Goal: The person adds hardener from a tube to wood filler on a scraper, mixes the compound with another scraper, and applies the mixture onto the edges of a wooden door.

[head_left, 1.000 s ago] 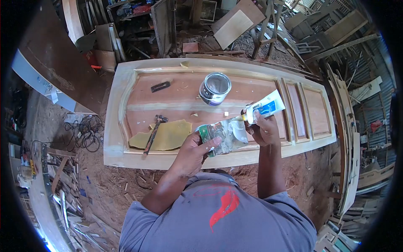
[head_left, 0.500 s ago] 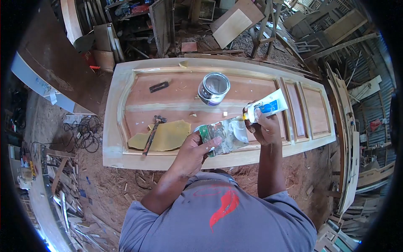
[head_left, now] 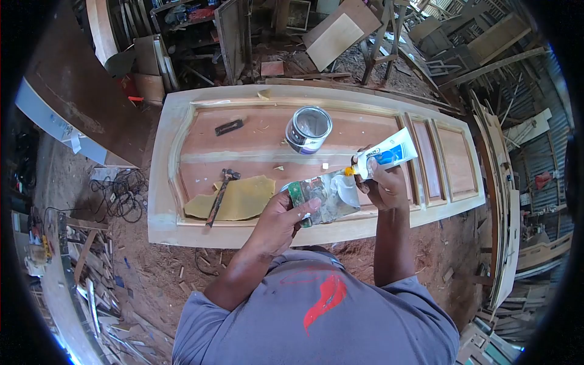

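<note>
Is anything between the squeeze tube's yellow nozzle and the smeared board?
Nothing visible is. The right hand holds the squeeze tube with its yellow nozzle at the upper edge of the smeared board; whether they touch is unclear.

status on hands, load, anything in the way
Left hand gripping smeared flat piece. Right hand holding white-blue tube, yellow tip near piece. Nothing visible between them.

I had a panelled wooden door flat before me. On it stood an open tin near a small white piece, with a black block farther left and a hammer across a yellow sheet.
</note>
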The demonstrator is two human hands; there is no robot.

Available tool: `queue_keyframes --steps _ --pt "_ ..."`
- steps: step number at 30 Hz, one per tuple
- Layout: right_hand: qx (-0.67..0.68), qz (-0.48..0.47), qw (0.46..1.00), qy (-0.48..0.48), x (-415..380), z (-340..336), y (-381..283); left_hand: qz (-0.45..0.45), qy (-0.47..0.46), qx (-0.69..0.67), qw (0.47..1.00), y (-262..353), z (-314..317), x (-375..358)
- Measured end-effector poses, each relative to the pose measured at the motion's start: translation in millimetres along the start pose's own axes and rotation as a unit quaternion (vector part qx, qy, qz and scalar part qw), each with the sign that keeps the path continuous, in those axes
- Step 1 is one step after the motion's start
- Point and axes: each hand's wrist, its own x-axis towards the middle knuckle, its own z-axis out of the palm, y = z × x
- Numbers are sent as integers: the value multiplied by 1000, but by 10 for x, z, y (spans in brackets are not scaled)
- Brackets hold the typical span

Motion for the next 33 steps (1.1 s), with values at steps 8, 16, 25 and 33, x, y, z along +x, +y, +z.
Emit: queue_keyframes --steps 8,16,25,33 --pt "9 -11 1000 -6 0 13 -16 -8 2 -43 999 31 61 -14" --pt "13 -9 1000 5 -12 28 -28 3 -17 -48 999 32 69 -18" --pt "-28 -10 999 22 -15 57 -11 8 -9 -45 999 -20 9 12" --pt "-174 2 981 92 95 -42 31 33 24 26 999 -98 -79 97"
